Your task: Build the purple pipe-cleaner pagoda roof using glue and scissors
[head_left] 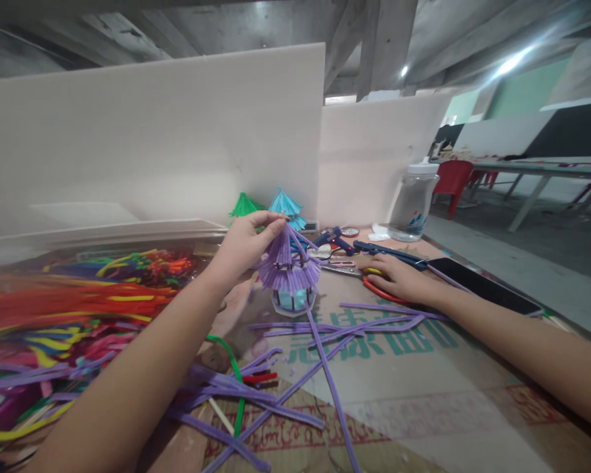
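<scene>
My left hand (256, 240) pinches the pointed top of a small purple pavilion model (290, 269) with a two-tiered roof of pipe cleaners. The model stands upright on the table, and its pale octagonal base shows under the lower roof. One long purple pipe cleaner (328, 374) runs from near the base toward me. Off to the right, my right hand (391, 276) is closed over the red and yellow handles of a pair of scissors (374, 287), whose blades point left toward the model. Part of the handles is hidden under my fingers.
Loose purple pipe cleaners (295, 374) lie across the table. Many coloured pipe cleaners (79, 302) are heaped at left. Behind the model are green (245, 205) and blue (285, 205) roof pieces and a glue gun (337, 240). A phone (482, 286) and water bottle (414, 203) stay right.
</scene>
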`<state>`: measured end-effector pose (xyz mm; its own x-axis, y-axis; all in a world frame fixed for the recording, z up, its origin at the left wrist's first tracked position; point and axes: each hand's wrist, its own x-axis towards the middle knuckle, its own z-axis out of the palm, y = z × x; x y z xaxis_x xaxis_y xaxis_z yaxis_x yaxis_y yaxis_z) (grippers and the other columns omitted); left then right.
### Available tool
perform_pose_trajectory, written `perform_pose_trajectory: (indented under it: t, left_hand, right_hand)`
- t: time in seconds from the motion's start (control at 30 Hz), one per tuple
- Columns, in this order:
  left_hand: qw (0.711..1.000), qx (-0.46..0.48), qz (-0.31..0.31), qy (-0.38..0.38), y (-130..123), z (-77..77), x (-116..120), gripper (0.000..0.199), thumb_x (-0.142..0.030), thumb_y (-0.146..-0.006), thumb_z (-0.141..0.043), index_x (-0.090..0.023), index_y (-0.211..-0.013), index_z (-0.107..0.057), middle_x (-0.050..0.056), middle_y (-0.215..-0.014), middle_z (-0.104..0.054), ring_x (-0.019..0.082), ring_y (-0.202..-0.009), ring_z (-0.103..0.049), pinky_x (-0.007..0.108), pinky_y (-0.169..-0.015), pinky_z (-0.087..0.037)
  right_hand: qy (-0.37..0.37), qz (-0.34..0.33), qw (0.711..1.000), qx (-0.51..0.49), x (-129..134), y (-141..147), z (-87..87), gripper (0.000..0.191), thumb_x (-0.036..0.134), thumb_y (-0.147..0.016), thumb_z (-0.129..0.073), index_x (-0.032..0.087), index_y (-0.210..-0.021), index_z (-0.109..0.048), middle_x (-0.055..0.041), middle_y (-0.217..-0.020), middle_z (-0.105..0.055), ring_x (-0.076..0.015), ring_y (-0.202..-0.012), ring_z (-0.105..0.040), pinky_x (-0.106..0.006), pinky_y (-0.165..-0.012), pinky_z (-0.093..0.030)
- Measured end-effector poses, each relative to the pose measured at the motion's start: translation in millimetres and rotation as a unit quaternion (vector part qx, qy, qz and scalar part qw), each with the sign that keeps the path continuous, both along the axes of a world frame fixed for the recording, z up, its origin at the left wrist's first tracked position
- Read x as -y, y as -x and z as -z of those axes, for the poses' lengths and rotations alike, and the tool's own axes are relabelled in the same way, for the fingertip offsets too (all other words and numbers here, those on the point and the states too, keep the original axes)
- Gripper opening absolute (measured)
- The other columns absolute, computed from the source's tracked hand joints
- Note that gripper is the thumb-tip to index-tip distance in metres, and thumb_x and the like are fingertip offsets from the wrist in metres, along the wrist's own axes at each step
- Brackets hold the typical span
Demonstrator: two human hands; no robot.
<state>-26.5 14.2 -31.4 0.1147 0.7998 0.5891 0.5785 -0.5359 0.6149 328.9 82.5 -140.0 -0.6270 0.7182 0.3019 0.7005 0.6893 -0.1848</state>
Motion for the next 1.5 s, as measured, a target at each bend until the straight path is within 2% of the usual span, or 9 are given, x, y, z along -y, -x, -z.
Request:
perform_pose_trajectory:
  t: [0.27, 0.43, 0.6, 0.77, 0.87, 1.03, 1.13, 1.4, 1.5]
  left_hand:
    - [0.994, -0.082, 0.055, 0.047, 8.0, -6.5, 2.7, 0.039, -0.041, -0.083, -0.067, -0.017, -0.113, -0.067, 0.009, -0.118, -0.071, 0.025, -0.106, -0.065, 0.040, -0.098, -0.048]
    - [0.993, -0.086, 0.063, 0.049, 2.7, -4.3, 2.8, 0.036, -0.037, -0.086, -0.064, -0.016, -0.115, -0.065, 0.010, -0.123, -0.068, 0.025, -0.111, -0.063, 0.039, -0.099, -0.047]
    - [0.993, -0.092, 0.068, 0.027, 4.9, -2.5, 1.1, 0.033, -0.037, -0.088, -0.062, -0.017, -0.114, -0.066, 0.008, -0.117, -0.070, 0.022, -0.105, -0.064, 0.035, -0.093, -0.049]
    - [0.995, -0.060, 0.076, 0.029, 6.8, 0.2, -0.4, 0.036, -0.040, -0.092, -0.056, -0.015, -0.116, -0.066, 0.009, -0.110, -0.072, 0.021, -0.097, -0.066, 0.033, -0.086, -0.051]
    - [0.996, -0.058, 0.070, 0.017, 6.4, 0.1, 0.0, 0.036, -0.042, -0.094, -0.053, -0.015, -0.113, -0.068, 0.009, -0.115, -0.072, 0.022, -0.103, -0.066, 0.033, -0.091, -0.049]
    - [0.996, -0.062, 0.064, 0.013, 4.8, -0.9, 0.0, 0.035, -0.042, -0.094, -0.053, -0.016, -0.110, -0.069, 0.008, -0.116, -0.072, 0.022, -0.106, -0.066, 0.032, -0.091, -0.049]
    - [0.996, -0.061, 0.058, 0.012, 4.8, -0.7, -1.5, 0.036, -0.042, -0.093, -0.053, -0.016, -0.113, -0.069, 0.008, -0.115, -0.073, 0.022, -0.105, -0.066, 0.032, -0.091, -0.050]
    - [0.996, -0.074, 0.056, 0.001, 9.9, -3.2, -3.1, 0.036, -0.043, -0.094, -0.052, -0.017, -0.109, -0.072, 0.007, -0.113, -0.074, 0.023, -0.107, -0.066, 0.032, -0.095, -0.048]
    - [0.996, -0.081, 0.044, -0.020, 11.0, -3.9, -3.3, 0.034, -0.042, -0.093, -0.054, -0.017, -0.106, -0.073, 0.008, -0.114, -0.073, 0.023, -0.107, -0.065, 0.034, -0.097, -0.047]
  right_hand:
    - [-0.015, -0.001, 1.000, 0.011, 4.5, 3.3, -2.7, 0.043, 0.043, -0.098, -0.043, 0.023, -0.128, -0.065, -0.0141, -0.126, -0.062, -0.0299, -0.113, -0.059, -0.045, -0.099, -0.046]
    - [-0.121, 0.025, 0.990, 0.068, 10.1, 7.8, -9.3, 0.035, 0.034, -0.098, -0.045, 0.016, -0.116, -0.069, -0.0154, -0.104, -0.067, -0.0272, -0.092, -0.063, -0.039, -0.080, -0.049]
    - [-0.212, -0.102, 0.971, 0.051, 56.1, 40.0, -35.5, 0.025, 0.025, -0.098, -0.047, 0.016, -0.087, -0.067, -0.0075, -0.078, -0.065, -0.0193, -0.075, -0.057, -0.031, -0.069, -0.042]
    - [-0.287, -0.251, 0.913, 0.142, 112.3, 94.0, -43.7, 0.034, 0.012, -0.097, -0.041, 0.013, -0.126, -0.059, -0.0053, -0.079, -0.062, -0.0197, -0.071, -0.051, -0.034, -0.067, -0.036]
    - [-0.287, -0.274, 0.905, 0.155, 115.8, 112.7, -33.7, 0.035, 0.013, -0.098, -0.043, 0.013, -0.130, -0.056, -0.0049, -0.081, -0.063, -0.0195, -0.073, -0.052, -0.035, -0.070, -0.037]
    - [-0.275, -0.298, 0.897, 0.175, 110.7, 115.6, -25.9, 0.021, 0.015, -0.098, -0.044, 0.014, -0.098, -0.065, -0.0036, -0.076, -0.061, -0.0178, -0.068, -0.051, -0.035, -0.073, -0.038]
    - [-0.308, -0.316, 0.885, 0.152, 113.5, 105.5, -29.8, 0.025, 0.013, -0.098, -0.040, 0.012, -0.095, -0.065, -0.0041, -0.074, -0.060, -0.0176, -0.065, -0.049, -0.036, -0.073, -0.038]
    - [-0.333, -0.193, 0.914, 0.129, 79.3, 81.0, -25.9, 0.029, 0.012, -0.098, -0.042, 0.010, -0.117, -0.063, -0.0082, -0.080, -0.067, -0.0201, -0.074, -0.056, -0.035, -0.071, -0.040]
    - [-0.309, -0.143, 0.935, 0.097, 64.3, 77.6, -29.5, 0.026, 0.015, -0.097, -0.045, 0.012, -0.109, -0.067, -0.0099, -0.081, -0.069, -0.0215, -0.077, -0.059, -0.035, -0.072, -0.042]
